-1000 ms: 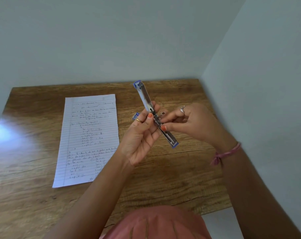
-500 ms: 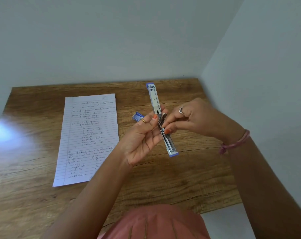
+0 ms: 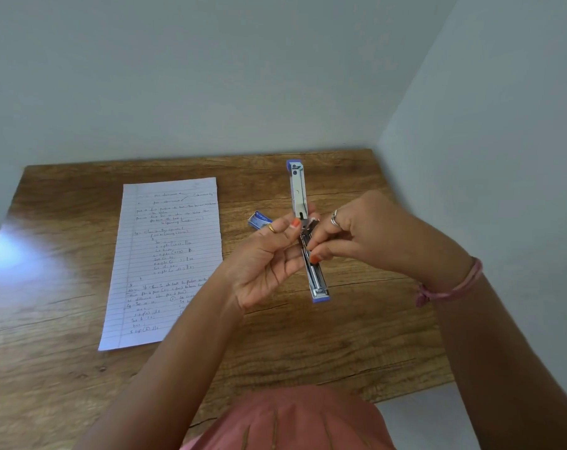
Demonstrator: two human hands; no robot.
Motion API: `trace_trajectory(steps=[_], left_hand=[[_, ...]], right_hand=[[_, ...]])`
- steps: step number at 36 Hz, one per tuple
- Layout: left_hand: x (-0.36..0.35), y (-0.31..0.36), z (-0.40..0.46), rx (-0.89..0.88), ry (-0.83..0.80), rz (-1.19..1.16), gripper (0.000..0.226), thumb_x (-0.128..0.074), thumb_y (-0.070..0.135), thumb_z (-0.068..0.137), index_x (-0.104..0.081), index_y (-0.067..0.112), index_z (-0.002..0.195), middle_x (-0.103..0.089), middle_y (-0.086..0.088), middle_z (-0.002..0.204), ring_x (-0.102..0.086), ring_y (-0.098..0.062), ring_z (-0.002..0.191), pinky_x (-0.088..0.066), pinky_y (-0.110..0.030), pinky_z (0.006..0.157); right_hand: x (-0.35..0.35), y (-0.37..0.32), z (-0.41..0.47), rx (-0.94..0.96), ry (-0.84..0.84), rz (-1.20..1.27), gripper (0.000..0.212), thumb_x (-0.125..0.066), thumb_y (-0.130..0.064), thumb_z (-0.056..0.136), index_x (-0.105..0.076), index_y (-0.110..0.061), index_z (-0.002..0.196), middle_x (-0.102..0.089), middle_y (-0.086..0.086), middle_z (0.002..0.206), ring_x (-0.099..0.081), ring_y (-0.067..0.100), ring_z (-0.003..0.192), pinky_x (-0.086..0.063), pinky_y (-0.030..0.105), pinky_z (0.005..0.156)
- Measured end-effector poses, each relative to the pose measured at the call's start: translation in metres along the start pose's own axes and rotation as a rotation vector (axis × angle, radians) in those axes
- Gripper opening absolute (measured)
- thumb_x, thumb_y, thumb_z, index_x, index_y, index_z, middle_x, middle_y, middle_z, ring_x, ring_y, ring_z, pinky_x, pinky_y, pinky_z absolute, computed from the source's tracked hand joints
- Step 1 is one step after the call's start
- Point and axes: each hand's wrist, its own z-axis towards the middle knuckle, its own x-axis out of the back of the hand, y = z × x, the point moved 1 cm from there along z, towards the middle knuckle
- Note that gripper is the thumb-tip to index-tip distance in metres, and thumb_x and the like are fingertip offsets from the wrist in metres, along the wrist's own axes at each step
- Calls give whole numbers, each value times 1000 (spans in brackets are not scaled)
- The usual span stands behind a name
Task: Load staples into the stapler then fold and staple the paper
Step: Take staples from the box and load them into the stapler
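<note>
Silver metal with blue plastic ends, the long stapler [image 3: 304,228] is swung fully open and held above the wooden table [image 3: 308,345], its lid pointing to twelve o'clock and its staple channel to six. The left hand [image 3: 265,264] grips it at the hinge from the nine o'clock side. The right hand [image 3: 363,235] pinches something at the hinge end of the channel; whether that is a staple strip I cannot tell. To load well, keep the channel level, slide the strip in legs down, then close the lid. The handwritten lined white paper [image 3: 165,258] lies flat at nine o'clock, the small blue staple box [image 3: 259,219] between.
</note>
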Motion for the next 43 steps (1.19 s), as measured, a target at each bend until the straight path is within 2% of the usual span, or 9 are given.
trace_trajectory(steps=[2,8,10,14,20,26,35,39,43], left_hand=[[0,0,1,0,11,12,29,-54,7,84,-71,5,108,-70,-16,104,-73,-23,84,-61,-34,72],[1,-2,1,-7,41,1,29,-54,7,85,-69,5,110,-71,-14,102,-73,-22,81,-61,-33,69],[2,-2,1,-9,48,-2,29,-53,7,85,-69,5,110,-71,-13,104,-73,-22,83,-60,-34,72],[3,-2,-1,-15,35,-31,26,-55,7,83,-74,5,101,-73,-12,100,-73,-23,85,-57,-36,78],[0,0,0,-30,16,-57,33,-55,6,82,-64,2,113,-73,-10,101,-73,-24,85,-57,-38,80],[-1,4,2,-37,15,-41,35,-54,6,82,-63,4,116,-72,-9,104,-73,-24,89,-52,-41,86],[-5,6,2,-57,5,20,33,-53,7,83,-64,7,114,-72,-7,104,-72,-19,89,-56,-36,84],[-5,7,2,-62,13,25,34,-52,7,84,-63,7,116,-73,-7,101,-73,-19,83,-61,-30,67],[-3,10,1,-84,19,27,32,-54,7,81,-65,7,111,-74,-5,99,-73,-20,85,-60,-32,74]], right_hand=[[-2,-5,0,-6,-19,-94,14,-72,-30,82,-77,-25,93,-75,-7,81,-61,0,66,-42,11,68],[-9,-10,-1,23,36,-150,22,-67,-32,86,-76,-21,103,-75,-1,97,-67,14,87,-45,29,86],[-12,-6,-3,19,74,-85,21,-71,-29,83,-76,-20,101,-75,-1,94,-69,12,84,-49,27,84],[-14,1,-9,27,112,36,24,-74,-25,79,-75,-16,101,-75,-2,92,-64,3,88,-46,7,78],[-3,6,-22,12,159,205,19,-63,-19,91,-72,-22,108,-74,-9,92,-71,12,76,-57,38,72],[-1,11,-24,167,261,24,26,-51,-10,91,-72,-18,104,-66,-3,95,-62,8,82,-50,28,76],[-12,15,-20,331,255,-286,30,-47,-21,90,-75,-17,97,-64,7,93,-59,19,73,-52,38,58],[-13,13,-21,373,250,-306,29,-49,-21,89,-76,-17,98,-64,7,90,-59,18,69,-51,37,55],[-14,13,-24,369,193,-268,30,-48,-20,88,-75,-19,102,-63,4,92,-61,16,73,-53,35,57]])
